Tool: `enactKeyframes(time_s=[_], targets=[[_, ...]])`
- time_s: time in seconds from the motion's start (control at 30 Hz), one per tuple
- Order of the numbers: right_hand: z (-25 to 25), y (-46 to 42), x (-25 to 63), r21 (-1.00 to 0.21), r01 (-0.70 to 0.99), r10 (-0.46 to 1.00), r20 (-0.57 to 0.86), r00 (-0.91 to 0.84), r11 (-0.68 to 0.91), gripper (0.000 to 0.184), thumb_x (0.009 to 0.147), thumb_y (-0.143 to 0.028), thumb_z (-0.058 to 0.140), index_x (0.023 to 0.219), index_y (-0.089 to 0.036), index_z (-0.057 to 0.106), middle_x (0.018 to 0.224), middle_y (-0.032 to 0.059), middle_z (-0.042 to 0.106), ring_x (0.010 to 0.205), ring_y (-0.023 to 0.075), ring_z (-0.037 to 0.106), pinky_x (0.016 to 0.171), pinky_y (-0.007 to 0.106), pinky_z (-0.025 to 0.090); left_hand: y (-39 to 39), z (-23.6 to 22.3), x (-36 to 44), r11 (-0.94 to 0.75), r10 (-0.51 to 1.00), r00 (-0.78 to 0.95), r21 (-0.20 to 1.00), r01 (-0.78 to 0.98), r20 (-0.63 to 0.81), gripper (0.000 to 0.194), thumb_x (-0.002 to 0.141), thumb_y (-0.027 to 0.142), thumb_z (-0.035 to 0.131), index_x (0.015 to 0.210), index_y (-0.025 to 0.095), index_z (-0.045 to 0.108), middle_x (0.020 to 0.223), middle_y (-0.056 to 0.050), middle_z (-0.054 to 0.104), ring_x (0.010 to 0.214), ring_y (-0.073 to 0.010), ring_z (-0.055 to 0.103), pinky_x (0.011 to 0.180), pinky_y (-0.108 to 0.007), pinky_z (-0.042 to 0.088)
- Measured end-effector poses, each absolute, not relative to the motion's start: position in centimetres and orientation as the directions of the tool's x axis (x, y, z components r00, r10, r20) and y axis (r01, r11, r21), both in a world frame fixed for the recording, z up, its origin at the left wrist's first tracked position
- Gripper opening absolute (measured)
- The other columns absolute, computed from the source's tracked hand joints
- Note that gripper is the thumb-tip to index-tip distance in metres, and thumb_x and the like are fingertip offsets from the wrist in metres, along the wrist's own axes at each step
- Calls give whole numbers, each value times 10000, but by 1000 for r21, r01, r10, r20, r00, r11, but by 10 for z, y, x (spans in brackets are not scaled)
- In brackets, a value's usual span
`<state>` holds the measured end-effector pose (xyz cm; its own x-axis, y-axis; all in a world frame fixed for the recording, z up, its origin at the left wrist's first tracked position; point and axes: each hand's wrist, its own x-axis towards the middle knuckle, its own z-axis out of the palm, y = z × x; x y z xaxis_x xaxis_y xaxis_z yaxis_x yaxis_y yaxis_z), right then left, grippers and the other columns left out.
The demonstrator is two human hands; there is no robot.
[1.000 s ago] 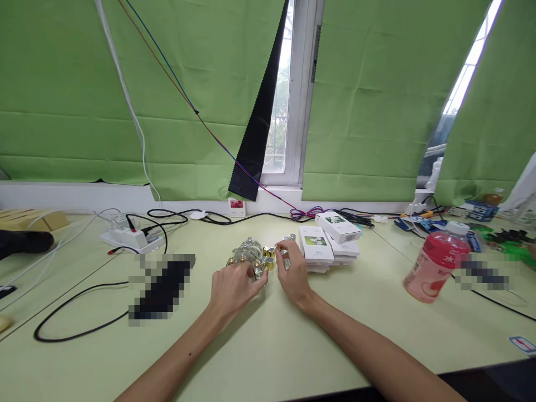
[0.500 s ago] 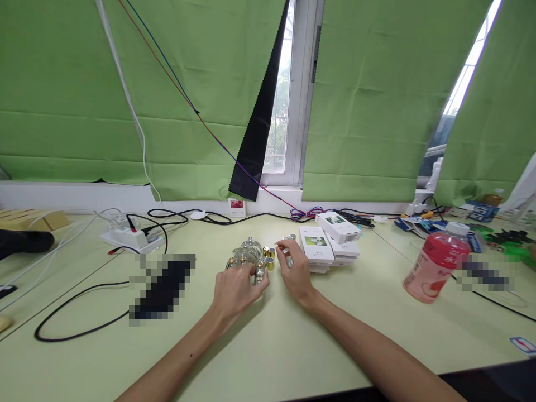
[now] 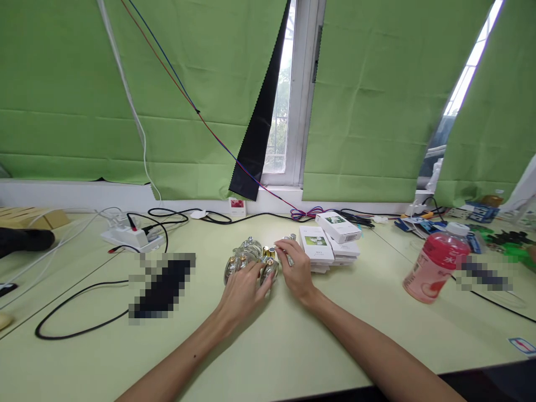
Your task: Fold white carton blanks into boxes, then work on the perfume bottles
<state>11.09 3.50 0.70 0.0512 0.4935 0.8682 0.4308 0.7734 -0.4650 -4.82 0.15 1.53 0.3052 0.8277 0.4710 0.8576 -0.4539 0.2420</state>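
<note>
My left hand (image 3: 244, 290) grips a small clear glass perfume bottle (image 3: 269, 270) with a gold neck between thumb and fingers. Other glass bottles (image 3: 247, 249) with gold or silvery tops stand bunched just beyond and left of that hand, partly hidden by it. Shiny gold caps (image 3: 271, 252) sit between my two hands. My right hand (image 3: 298, 268) is curved on the right of the caps, thumb and fingertips apart, with nothing visible between them. Behind its fingers a silvery-topped bottle (image 3: 292, 238) shows in part.
White boxes (image 3: 316, 245) with green pictures lie stacked right of my right hand. A pink drink bottle (image 3: 435, 262) stands further right. On the left are a blurred-out dark object (image 3: 163, 287), cables and a white power strip (image 3: 132, 240). Black cords run along the wall.
My left hand has shifted slightly right with the perfume bottle, nearer my right hand, and the bottle has turned to show its rounded side. My right hand has barely moved.
</note>
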Motion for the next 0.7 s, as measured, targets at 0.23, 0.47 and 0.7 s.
enactKeyframes(time_s=[0.23,0.47,0.7], targets=[[5,37,111,-462,420,494,869,38,781,208,981,-147,497,1027,-212,689,993,78,697,952,210,649,849,348,538,4,10,-47,-519,821,330,368,772,466,337,996,395,408,1156,174,605,1071,-106,706,902,-249,675,789,-348,480],[1,38,110,-482,402,524,852,6,779,167,984,-184,504,1030,-202,664,969,73,708,899,200,656,788,329,537,-1,10,-42,-435,897,310,504,746,315,511,959,411,472,1387,134,453,853,-84,707,671,-231,661,665,-312,460],[-1,37,109,-570,377,622,783,-19,730,124,969,-237,541,938,-196,654,890,55,698,791,183,639,675,293,514,2,3,-45,-425,904,319,522,740,283,569,951,394,470,1454,141,383,683,-18,639,549,-201,592,609,-286,406]])
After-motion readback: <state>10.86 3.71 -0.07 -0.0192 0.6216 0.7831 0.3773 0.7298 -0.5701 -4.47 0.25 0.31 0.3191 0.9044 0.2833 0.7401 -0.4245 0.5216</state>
